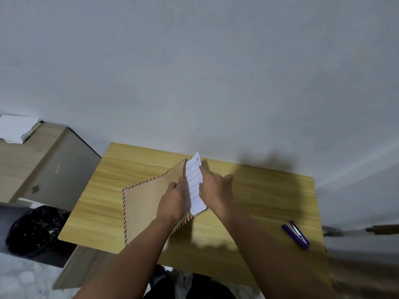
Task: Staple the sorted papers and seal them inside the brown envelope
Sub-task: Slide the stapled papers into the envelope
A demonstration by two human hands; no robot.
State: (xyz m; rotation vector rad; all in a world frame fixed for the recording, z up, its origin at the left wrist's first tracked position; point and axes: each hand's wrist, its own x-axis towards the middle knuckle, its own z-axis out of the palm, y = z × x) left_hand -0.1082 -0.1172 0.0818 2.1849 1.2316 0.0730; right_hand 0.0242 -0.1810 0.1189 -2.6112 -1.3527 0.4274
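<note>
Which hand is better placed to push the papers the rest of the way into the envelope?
Right. The right hand already grips the papers at the mouth of the brown envelope; the left hand holds the envelope.

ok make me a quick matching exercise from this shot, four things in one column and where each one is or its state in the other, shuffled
Things:
1. brown envelope
2. papers
3. purple stapler
4. black plastic bag

Places or states:
A. on the floor, left of the table
B. lying untouched on the table, to the person's right
C. held at its open edge by the left hand
D. partly inside the envelope, with the right hand on them

Pairs: 1-C, 2-D, 3-B, 4-A
</note>
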